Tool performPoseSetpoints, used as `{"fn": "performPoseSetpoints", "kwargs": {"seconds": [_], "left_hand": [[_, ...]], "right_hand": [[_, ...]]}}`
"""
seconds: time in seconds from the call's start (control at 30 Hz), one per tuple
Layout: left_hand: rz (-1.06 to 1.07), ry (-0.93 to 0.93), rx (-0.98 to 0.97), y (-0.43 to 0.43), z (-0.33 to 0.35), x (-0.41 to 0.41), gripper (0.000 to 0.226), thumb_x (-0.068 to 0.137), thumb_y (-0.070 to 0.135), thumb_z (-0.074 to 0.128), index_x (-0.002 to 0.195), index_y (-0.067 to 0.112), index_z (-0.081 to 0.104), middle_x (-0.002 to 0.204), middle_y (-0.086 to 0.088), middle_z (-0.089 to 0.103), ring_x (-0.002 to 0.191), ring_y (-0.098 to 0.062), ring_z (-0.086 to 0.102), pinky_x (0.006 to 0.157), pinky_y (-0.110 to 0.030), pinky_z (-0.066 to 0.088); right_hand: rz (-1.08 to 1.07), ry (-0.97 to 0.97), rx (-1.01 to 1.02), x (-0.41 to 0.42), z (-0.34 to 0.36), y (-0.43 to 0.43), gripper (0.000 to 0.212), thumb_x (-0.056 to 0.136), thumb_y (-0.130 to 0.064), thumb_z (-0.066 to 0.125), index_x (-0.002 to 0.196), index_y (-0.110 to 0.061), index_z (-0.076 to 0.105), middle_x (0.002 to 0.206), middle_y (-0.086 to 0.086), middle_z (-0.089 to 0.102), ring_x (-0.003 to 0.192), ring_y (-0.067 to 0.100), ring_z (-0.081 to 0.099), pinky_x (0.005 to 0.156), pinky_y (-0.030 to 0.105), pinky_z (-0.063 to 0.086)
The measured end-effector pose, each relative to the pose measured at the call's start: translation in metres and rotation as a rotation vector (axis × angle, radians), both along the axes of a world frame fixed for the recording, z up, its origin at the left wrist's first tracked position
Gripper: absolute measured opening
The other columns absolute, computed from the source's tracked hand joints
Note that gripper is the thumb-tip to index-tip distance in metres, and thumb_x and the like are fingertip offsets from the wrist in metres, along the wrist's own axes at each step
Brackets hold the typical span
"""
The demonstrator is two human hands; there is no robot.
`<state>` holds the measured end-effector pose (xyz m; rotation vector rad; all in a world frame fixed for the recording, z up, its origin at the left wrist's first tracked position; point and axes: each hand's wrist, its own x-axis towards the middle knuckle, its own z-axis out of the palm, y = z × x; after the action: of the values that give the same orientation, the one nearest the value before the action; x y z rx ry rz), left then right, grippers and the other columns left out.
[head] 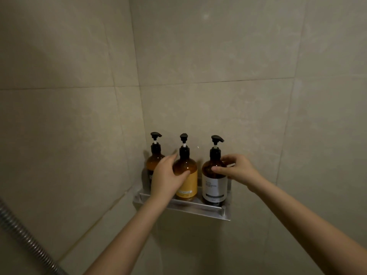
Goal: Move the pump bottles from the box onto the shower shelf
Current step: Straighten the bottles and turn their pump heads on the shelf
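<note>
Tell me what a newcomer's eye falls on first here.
Both hands stand out at the metal shelf at centre: the left hand grips the yellow-labelled bottle in the middle, the right hand grips the white-labelled bottle on the right. A third amber bottle stands leftmost, partly behind the left hand. A metal hose crosses the lower left.

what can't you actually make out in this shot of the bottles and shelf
All in the head view:
- label of the left bottle: mostly hidden behind the left hand and wrist.
- print on the yellow-label bottle and white-label bottle: too small and dim to read.
- fingers of the right hand behind the white-label bottle: hidden by it.
- the shower hose: cut off by the left and bottom edges.
- the box: out of frame.
</note>
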<state>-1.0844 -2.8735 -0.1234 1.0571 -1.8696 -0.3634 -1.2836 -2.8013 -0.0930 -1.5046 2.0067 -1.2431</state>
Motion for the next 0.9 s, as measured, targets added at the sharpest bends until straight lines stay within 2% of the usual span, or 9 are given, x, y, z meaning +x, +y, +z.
{"fn": "performPoseSetpoints", "kwargs": {"seconds": [0.23, 0.37, 0.57, 0.7, 0.77, 0.9], "left_hand": [[0.017, 0.004, -0.033, -0.002, 0.000, -0.007, 0.062, 0.072, 0.034, 0.076, 0.126, 0.014, 0.055, 0.124, -0.003, 0.059, 0.113, -0.017, 0.056, 0.094, -0.029, 0.046], [0.011, -0.002, -0.037, -0.003, -0.001, -0.006, 0.063, 0.071, 0.036, 0.076, 0.126, 0.014, 0.055, 0.121, -0.003, 0.059, 0.110, -0.017, 0.057, 0.093, -0.032, 0.049], [0.015, -0.005, -0.040, -0.005, -0.001, -0.007, 0.063, 0.071, 0.035, 0.076, 0.126, 0.014, 0.055, 0.123, -0.003, 0.059, 0.112, -0.018, 0.056, 0.093, -0.030, 0.046], [-0.003, 0.011, -0.049, 0.000, -0.005, -0.007, 0.062, 0.074, 0.033, 0.074, 0.129, 0.013, 0.053, 0.127, -0.004, 0.058, 0.116, -0.019, 0.055, 0.097, -0.035, 0.047], [-0.013, 0.073, -0.072, 0.001, -0.005, -0.003, 0.053, 0.079, 0.032, 0.069, 0.127, 0.013, 0.056, 0.125, -0.003, 0.060, 0.115, -0.017, 0.055, 0.096, -0.035, 0.048], [0.068, 0.323, -0.086, -0.013, 0.004, 0.019, 0.036, 0.088, 0.028, 0.059, 0.122, 0.014, 0.059, 0.120, -0.004, 0.062, 0.107, -0.017, 0.060, 0.088, -0.031, 0.050]], "right_hand": [[-0.021, 0.001, -0.034, 0.005, -0.004, 0.002, 0.063, 0.072, -0.035, 0.078, 0.125, -0.009, 0.056, 0.121, 0.010, 0.062, 0.105, 0.024, 0.061, 0.088, 0.040, 0.054], [-0.025, 0.013, -0.046, 0.007, -0.004, 0.001, 0.063, 0.073, -0.034, 0.077, 0.126, -0.007, 0.056, 0.122, 0.011, 0.062, 0.107, 0.025, 0.060, 0.089, 0.039, 0.053], [-0.022, -0.006, -0.042, 0.006, -0.003, 0.000, 0.063, 0.073, -0.035, 0.077, 0.126, -0.008, 0.057, 0.123, 0.010, 0.062, 0.108, 0.024, 0.060, 0.090, 0.040, 0.053], [-0.021, -0.013, -0.048, 0.007, -0.005, 0.002, 0.063, 0.072, -0.036, 0.077, 0.126, -0.009, 0.057, 0.124, 0.009, 0.061, 0.110, 0.023, 0.059, 0.092, 0.042, 0.052], [-0.020, -0.016, -0.051, 0.007, -0.005, 0.003, 0.063, 0.073, -0.036, 0.076, 0.126, -0.009, 0.056, 0.124, 0.009, 0.061, 0.108, 0.022, 0.060, 0.091, 0.042, 0.053], [-0.012, -0.022, -0.038, 0.006, -0.005, 0.001, 0.064, 0.073, -0.036, 0.076, 0.128, -0.010, 0.055, 0.124, 0.009, 0.061, 0.108, 0.022, 0.060, 0.091, 0.040, 0.053]]}}
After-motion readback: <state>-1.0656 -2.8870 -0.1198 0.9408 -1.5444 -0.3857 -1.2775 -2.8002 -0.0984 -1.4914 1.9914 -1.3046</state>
